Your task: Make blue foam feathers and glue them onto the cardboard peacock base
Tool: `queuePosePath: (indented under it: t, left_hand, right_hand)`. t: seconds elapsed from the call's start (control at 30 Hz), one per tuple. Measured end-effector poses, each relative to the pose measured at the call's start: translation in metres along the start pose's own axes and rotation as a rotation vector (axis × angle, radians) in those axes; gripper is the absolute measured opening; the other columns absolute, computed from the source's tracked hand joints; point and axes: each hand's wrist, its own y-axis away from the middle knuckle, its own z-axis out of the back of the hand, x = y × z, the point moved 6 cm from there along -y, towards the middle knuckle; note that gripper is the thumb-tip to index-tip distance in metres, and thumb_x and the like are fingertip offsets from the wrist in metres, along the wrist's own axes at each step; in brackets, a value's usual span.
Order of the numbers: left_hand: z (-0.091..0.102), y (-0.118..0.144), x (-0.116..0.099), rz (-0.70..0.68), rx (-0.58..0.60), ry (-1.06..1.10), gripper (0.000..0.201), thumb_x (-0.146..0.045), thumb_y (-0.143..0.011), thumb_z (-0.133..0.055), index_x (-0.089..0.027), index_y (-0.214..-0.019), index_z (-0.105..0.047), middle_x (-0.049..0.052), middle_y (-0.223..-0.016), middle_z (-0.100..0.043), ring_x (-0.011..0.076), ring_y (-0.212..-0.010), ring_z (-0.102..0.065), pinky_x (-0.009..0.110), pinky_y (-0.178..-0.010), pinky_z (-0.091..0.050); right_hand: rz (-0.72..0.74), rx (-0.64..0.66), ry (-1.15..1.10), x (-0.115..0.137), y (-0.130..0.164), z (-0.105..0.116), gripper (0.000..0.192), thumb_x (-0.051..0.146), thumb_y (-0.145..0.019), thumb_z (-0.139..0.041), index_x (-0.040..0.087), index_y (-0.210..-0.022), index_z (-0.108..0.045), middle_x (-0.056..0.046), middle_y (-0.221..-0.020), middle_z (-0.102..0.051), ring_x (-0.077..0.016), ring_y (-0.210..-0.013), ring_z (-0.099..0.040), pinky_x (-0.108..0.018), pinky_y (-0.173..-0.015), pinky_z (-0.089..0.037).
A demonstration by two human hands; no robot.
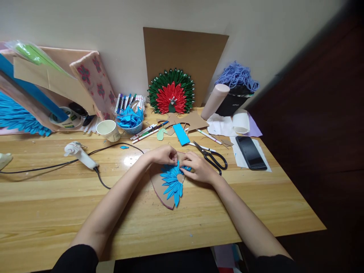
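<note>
Flat on the table lies a rounded cardboard piece (159, 186) with a dark red edge. Narrow blue petals (173, 185) fan out over it around a small bare cardboard spot. At the top of this fan, the fingertips of my left hand (164, 155) are pinched together on a blue petal, partly hidden by the fingers. My right hand (199, 167) comes in from the other side, its curved fingers and thumb closed about a blue petal at the fan's upper right. Black-handled scissors (214, 159) lie just beyond my right hand.
Left of my arm rests a white glue gun (81, 154) with a black cord. Behind stand a paper cup (108, 131), a bowl of blue petals (131, 122) and a red-green peacock craft (171, 93). Markers (146, 132), a blue strip (181, 134) and a phone (250, 152) lie around.
</note>
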Motion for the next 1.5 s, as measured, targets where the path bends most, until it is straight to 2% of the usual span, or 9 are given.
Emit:
queuePosePath:
  t: [0.2, 0.37, 0.57, 0.9, 1.1, 1.33, 1.5]
  left_hand:
    - [0.001, 0.0, 0.001, -0.001, 0.012, 0.035, 0.014, -0.022, -0.067, -0.06, -0.011, -0.073, -0.064, 0.0, -0.061, -0.058, 0.0078, -0.054, -0.047, 0.018, -0.05, -0.034]
    - [0.0, 0.0, 0.003, 0.003, 0.017, 0.061, 0.013, -0.021, -0.068, -0.06, -0.01, -0.075, -0.063, 0.0, -0.064, -0.06, 0.008, -0.056, -0.048, 0.018, -0.052, -0.035]
    - [0.001, -0.001, 0.006, 0.0, 0.0, 0.104, 0.012, -0.023, -0.07, -0.06, -0.011, -0.072, -0.063, 0.0, -0.066, -0.061, 0.0086, -0.059, -0.05, 0.018, -0.055, -0.036]
    - [0.002, -0.001, 0.004, 0.008, -0.012, 0.108, 0.013, -0.024, -0.069, -0.063, -0.011, -0.071, -0.062, 0.0, -0.064, -0.06, 0.0094, -0.059, -0.051, 0.019, -0.054, -0.036]
    - [0.0, 0.0, 0.005, -0.013, 0.013, 0.11, 0.013, -0.024, -0.071, -0.06, -0.012, -0.074, -0.062, 0.0, -0.067, -0.061, 0.0096, -0.06, -0.052, 0.019, -0.056, -0.037]
    - [0.0, -0.002, 0.009, -0.031, -0.001, 0.079, 0.012, -0.023, -0.07, -0.06, -0.012, -0.074, -0.062, 0.0, -0.067, -0.061, 0.0099, -0.061, -0.053, 0.019, -0.057, -0.038]
    - [0.001, -0.001, 0.003, -0.033, 0.009, 0.09, 0.012, -0.024, -0.07, -0.06, -0.012, -0.074, -0.062, 0.001, -0.067, -0.062, 0.0104, -0.061, -0.053, 0.019, -0.056, -0.039]
  right_hand:
    - [0.038, 0.016, -0.015, 0.003, -0.001, -0.002, 0.013, 0.018, -0.081, -0.05, 0.021, -0.083, -0.063, -0.008, -0.093, -0.057, -0.0208, -0.087, -0.048, -0.035, -0.074, -0.042]
    - [0.025, 0.022, 0.017, -0.001, -0.002, -0.002, 0.015, 0.021, -0.084, -0.049, 0.021, -0.092, -0.062, -0.008, -0.094, -0.057, -0.0212, -0.09, -0.048, -0.035, -0.075, -0.041]
    - [0.03, 0.065, 0.073, -0.001, -0.005, -0.007, 0.016, 0.015, -0.085, -0.048, 0.023, -0.087, -0.062, -0.006, -0.096, -0.057, -0.0197, -0.091, -0.047, -0.032, -0.076, -0.039]
    - [0.048, 0.083, 0.176, 0.001, -0.007, -0.01, 0.016, 0.019, -0.087, -0.044, 0.022, -0.087, -0.06, -0.006, -0.096, -0.056, -0.0204, -0.091, -0.046, -0.033, -0.075, -0.039]
    - [0.043, 0.065, 0.086, 0.001, -0.005, -0.004, 0.017, 0.02, -0.088, -0.044, 0.021, -0.085, -0.06, -0.007, -0.094, -0.057, -0.0196, -0.09, -0.047, -0.033, -0.075, -0.041]
    - [0.053, 0.079, 0.108, 0.0, -0.005, -0.012, 0.016, 0.018, -0.087, -0.047, 0.023, -0.087, -0.062, -0.006, -0.096, -0.057, -0.0199, -0.094, -0.047, -0.033, -0.078, -0.04]
    - [0.043, 0.078, 0.043, 0.001, -0.006, -0.008, 0.016, 0.018, -0.086, -0.047, 0.022, -0.088, -0.062, -0.006, -0.098, -0.057, -0.0206, -0.099, -0.046, -0.035, -0.082, -0.039]
